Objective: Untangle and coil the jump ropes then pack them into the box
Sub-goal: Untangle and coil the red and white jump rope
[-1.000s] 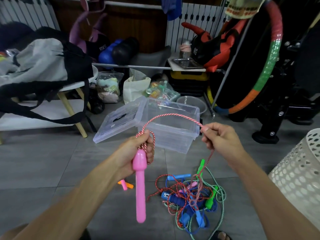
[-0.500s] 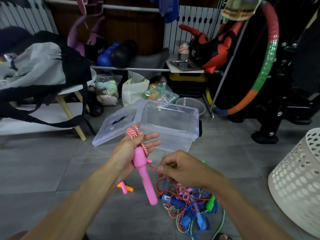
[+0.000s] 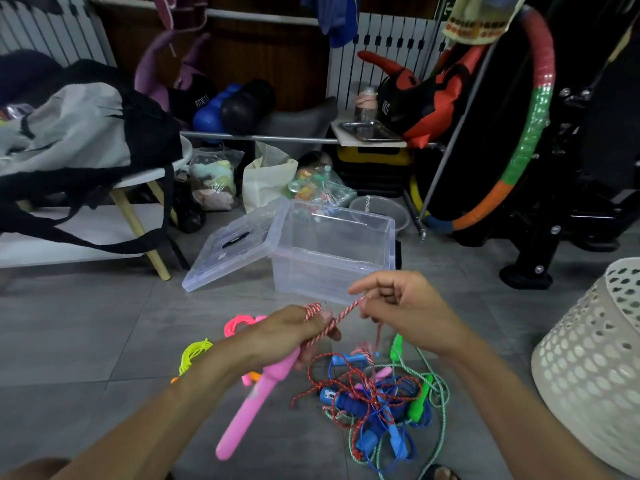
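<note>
My left hand grips a pink jump-rope handle that slants down to the left, with loops of its red-and-white rope wound around the fingers. My right hand pinches that rope a short way to the right, and the strand is taut between the two hands. From there the rope drops into a tangled pile of ropes on the floor, with blue and green handles and blue and green cords. A clear plastic box stands open just beyond my hands, its lid leaning on its left side.
Neon pink and yellow coiled bands lie on the grey tiles at left. A white perforated basket stands at right. A low white table with a bag is at left; bags, a hoop and gym gear crowd the back.
My right hand has risen from the pile and drawn the rope up to the right of my left hand. My left hand has closed over the loops, and the pink handle now slants left.
</note>
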The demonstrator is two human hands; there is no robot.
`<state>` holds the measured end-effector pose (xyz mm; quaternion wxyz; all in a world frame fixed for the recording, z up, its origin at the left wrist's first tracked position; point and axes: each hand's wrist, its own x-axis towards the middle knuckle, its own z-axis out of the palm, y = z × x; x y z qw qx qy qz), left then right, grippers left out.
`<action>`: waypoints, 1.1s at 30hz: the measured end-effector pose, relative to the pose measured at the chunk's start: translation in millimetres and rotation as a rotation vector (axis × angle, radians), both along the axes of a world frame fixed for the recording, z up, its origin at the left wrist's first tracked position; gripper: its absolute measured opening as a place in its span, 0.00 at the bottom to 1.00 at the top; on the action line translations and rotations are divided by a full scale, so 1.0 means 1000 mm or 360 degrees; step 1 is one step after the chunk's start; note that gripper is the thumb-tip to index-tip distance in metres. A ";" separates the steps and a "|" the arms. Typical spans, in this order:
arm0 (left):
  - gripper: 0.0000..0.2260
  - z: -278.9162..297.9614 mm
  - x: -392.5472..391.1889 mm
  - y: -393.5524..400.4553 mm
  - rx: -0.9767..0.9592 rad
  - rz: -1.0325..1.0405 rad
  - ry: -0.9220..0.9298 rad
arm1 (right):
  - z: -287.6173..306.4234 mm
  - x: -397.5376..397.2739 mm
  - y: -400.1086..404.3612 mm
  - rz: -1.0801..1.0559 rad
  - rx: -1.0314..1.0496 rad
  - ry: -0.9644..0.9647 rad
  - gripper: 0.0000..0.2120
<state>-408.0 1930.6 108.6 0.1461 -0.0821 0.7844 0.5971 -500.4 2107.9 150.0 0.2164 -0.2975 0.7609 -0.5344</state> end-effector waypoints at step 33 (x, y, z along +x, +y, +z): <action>0.37 0.017 -0.002 -0.029 0.1515 0.0516 0.0332 | -0.049 -0.023 -0.017 -0.0113 0.0831 0.0640 0.18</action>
